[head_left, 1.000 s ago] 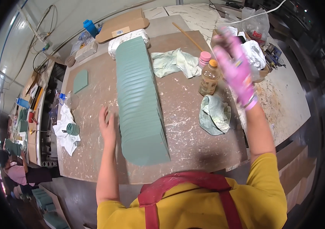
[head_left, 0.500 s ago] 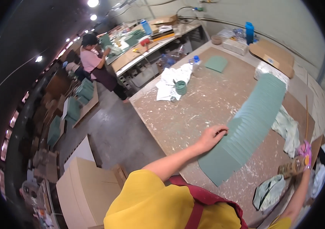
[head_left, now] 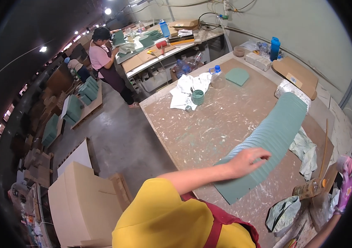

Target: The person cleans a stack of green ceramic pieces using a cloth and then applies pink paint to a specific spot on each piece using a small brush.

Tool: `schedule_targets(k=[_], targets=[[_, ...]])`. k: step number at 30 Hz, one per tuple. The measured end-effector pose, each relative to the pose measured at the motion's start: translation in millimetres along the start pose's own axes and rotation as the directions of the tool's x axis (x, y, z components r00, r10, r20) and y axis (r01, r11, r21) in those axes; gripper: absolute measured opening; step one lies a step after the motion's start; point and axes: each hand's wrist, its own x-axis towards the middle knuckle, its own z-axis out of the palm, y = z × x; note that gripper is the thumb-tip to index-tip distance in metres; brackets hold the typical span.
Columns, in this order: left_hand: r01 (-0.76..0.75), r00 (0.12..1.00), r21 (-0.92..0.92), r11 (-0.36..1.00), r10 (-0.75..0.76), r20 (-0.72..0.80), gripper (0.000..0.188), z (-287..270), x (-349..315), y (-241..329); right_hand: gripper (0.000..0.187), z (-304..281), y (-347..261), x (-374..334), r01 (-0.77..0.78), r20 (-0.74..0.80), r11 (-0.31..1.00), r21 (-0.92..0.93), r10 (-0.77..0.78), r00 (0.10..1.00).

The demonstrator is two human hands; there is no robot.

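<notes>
A long row of overlapping green sheets [head_left: 273, 136] lies fanned across the brown work table [head_left: 192, 136]. Over its near end rests my bare left hand [head_left: 246, 162], loosely bent, finger and thumb apart, nothing visible between them. At the far right rim is my right hand [head_left: 346, 186] in a pink-purple flowered glove. Its fingers blur near the picture's edge, so their grip is unclear. Beside that hand lies a clear bottle with an orange cap [head_left: 309, 188]. A crumpled pale green cloth [head_left: 283, 213] is close by, and another cloth [head_left: 304, 153] lies along the sheets.
Farther back are a green cut sheet [head_left: 237, 77], a clear jug with blue lid [head_left: 216, 77], a white cloth [head_left: 183, 91] and a green ring-shaped roll [head_left: 197, 97]. A cardboard box [head_left: 74, 202] stands at left. A co-worker [head_left: 101, 62] stands at another bench.
My left hand has moved right, farther over the green sheets. My right hand has shifted outward to the right, away from the bottle. The whole view has turned slightly.
</notes>
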Motion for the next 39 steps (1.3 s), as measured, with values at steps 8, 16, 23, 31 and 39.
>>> schedule_targets(k=[8, 16, 23, 31, 39], targets=[[-0.07, 0.996, -0.181, 0.981, 0.08, 0.046, 0.102, 57, -9, 40, 0.048, 101, -204, -118, 0.048, 0.571, 0.969, 0.242, -0.183, 0.801], [0.196, 0.949, -0.37, 0.908, -0.081, 0.303, 0.079, 43, -80, 28, 0.041, 99, -131, -166, -0.623, 0.616, 0.625, 0.471, 0.272, 0.739], [0.261, 0.936, -0.402, 0.878, -0.331, -0.115, 0.075, -29, -90, 15, 0.051, 159, -79, -233, -0.069, 0.624, 0.978, -0.198, 0.18, 0.76], [0.094, 0.911, 0.003, 0.996, -0.085, -0.403, 0.081, -53, -109, 7, 0.052, 155, -99, -239, 0.01, 0.642, 0.947, -0.32, 0.209, 0.738], [-0.012, 0.951, 0.266, 0.964, 0.093, -0.295, 0.07, -57, -108, -4, 0.041, 132, -173, -208, -0.039, 0.296, 0.984, -0.172, 0.089, 0.951]])
